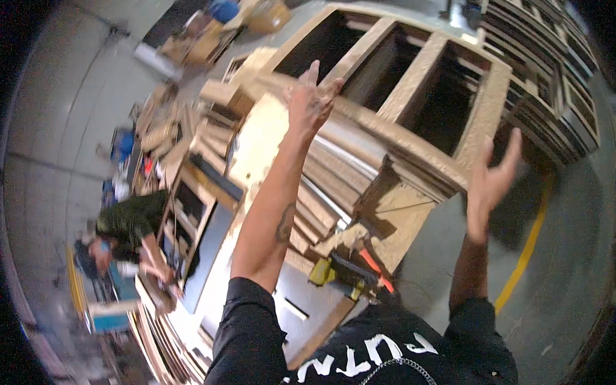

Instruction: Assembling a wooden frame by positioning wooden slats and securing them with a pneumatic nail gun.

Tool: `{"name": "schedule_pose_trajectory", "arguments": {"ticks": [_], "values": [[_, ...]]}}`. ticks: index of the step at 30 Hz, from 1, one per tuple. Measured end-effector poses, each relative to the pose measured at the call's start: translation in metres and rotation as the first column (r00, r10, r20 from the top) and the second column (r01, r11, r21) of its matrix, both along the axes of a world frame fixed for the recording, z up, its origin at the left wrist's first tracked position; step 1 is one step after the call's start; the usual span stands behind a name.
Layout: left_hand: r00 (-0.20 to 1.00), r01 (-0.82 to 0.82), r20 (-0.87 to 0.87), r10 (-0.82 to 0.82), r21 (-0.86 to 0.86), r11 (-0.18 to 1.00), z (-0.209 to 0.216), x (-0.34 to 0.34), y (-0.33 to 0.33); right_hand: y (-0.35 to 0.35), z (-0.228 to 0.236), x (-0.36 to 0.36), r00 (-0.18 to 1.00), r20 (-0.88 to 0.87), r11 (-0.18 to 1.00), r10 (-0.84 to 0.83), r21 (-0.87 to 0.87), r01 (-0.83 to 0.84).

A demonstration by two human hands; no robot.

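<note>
A wooden frame (416,80) with three long openings lies tilted on top of a stack of boards and panels in front of me. My left hand (310,104) reaches over its near left edge with the fingers apart and nothing in them. Whether it touches the wood I cannot tell. By the frame's near right corner, my right hand (494,176) is raised, thumb and fingers spread, slightly blurred and holding nothing. Closer to my body, a hammer with an orange handle (375,265) lies beside a yellow-green and black tool (322,272).
Several wooden frames (543,28) are stacked at the far right. On the left, another person (129,226) bends over a panel (207,254). Wood offcuts (162,133) and cardboard boxes (268,16) sit farther off. A yellow line (527,253) crosses the floor at right.
</note>
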State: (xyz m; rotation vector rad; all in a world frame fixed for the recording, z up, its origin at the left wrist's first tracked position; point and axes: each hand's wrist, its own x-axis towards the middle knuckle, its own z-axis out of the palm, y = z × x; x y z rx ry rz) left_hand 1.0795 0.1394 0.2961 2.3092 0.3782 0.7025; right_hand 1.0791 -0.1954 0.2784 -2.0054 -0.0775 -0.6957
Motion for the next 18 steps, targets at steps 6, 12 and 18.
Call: {"name": "schedule_pose_trajectory", "arguments": {"ticks": [6, 12, 18], "values": [[0.917, -0.263, -0.317, 0.244, -0.018, 0.965, -0.069, -0.236, -0.019, 0.108, -0.083, -0.103, 0.618, -0.138, 0.627, 0.774, 0.030, -0.779], [0.754, -0.649, -0.438, 0.490, -0.378, 0.661, -0.171, -0.500, -0.085, 0.161, -0.189, -0.116, 0.817, -0.375, 0.636, 0.439, -0.513, -0.577], [0.555, -0.830, -0.482, 0.678, -0.384, 0.405, -0.203, -0.644, -0.173, 0.179, -0.175, -0.125, 0.828, -0.465, 0.532, 0.314, -0.636, -0.559]]}}
